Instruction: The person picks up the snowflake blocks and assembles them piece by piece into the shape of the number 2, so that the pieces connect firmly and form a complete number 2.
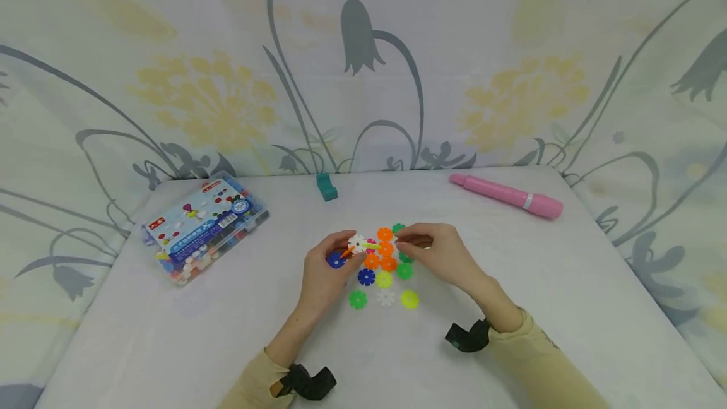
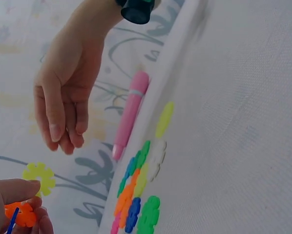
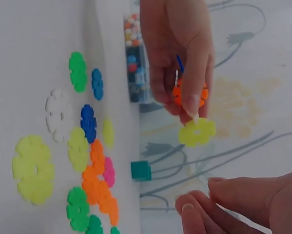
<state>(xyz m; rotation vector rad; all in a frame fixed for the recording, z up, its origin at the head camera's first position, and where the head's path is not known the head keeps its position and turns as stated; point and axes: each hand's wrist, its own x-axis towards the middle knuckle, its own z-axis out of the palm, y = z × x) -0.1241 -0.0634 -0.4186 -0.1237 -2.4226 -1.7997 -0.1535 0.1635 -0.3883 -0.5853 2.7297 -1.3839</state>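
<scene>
While the left hand [image 1: 325, 273] pinches a small cluster of snowflake discs [image 3: 192, 114] just above the loose discs [image 1: 384, 279], apparently raised for joining, the right hand [image 1: 437, 252] hovers at its three o'clock, fingers loosely curled, holding nothing.

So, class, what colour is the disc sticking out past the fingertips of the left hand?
Yellow disc, joined to an orange one; the right wrist view shows it best.

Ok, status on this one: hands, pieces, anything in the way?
Left hand pinches joined discs, yellow one sticking out. Right hand open beside them, holding nothing. Loose discs lie on the table below; nothing between the hands.
</scene>
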